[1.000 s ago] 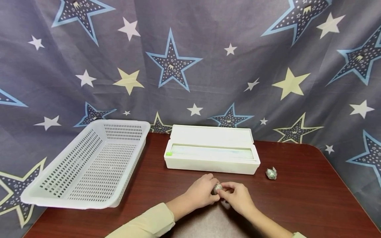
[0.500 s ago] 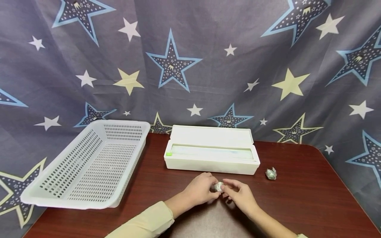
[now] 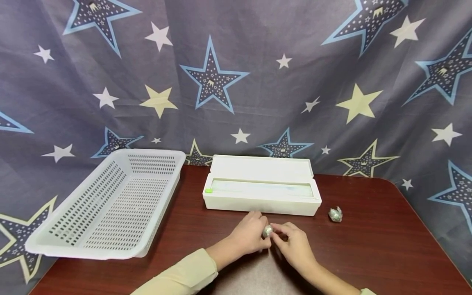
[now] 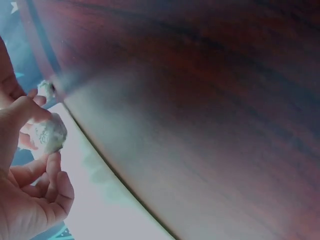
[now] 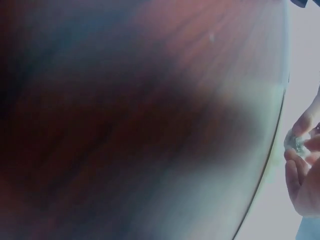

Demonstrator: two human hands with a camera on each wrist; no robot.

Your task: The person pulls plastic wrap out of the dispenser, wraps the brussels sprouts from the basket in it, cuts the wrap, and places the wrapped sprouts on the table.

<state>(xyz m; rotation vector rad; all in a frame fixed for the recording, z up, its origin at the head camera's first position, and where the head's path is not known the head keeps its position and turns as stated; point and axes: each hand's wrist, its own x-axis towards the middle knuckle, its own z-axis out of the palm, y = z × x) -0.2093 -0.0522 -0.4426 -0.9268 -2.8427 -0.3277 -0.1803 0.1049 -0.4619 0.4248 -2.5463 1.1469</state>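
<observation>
In the head view, a small round wrapped ball [image 3: 267,231], silvery and shiny, is held between both hands just in front of the white box. My left hand [image 3: 249,232] pinches it from the left, and the left wrist view shows the ball [image 4: 51,134] between thumb and fingertips. From the other side my right hand [image 3: 296,247] grips it with thumb and index finger. The right wrist view has the ball [image 5: 294,143] at its right edge, partly covered by fingers. What lies inside the wrapping cannot be made out.
A second crumpled wrapped ball [image 3: 335,214] lies on the dark red table [image 3: 372,246], right of the white box [image 3: 262,204]. That box has its lid raised and a green slider [image 3: 209,191] on its front edge. A white perforated basket [image 3: 162,223] stands at the left.
Both hands have shifted slightly while turning the wrapped ball between their fingers. Half a second ago its surface looked whiter and the right fingers were spread further apart. The box, basket and second ball stay put.
</observation>
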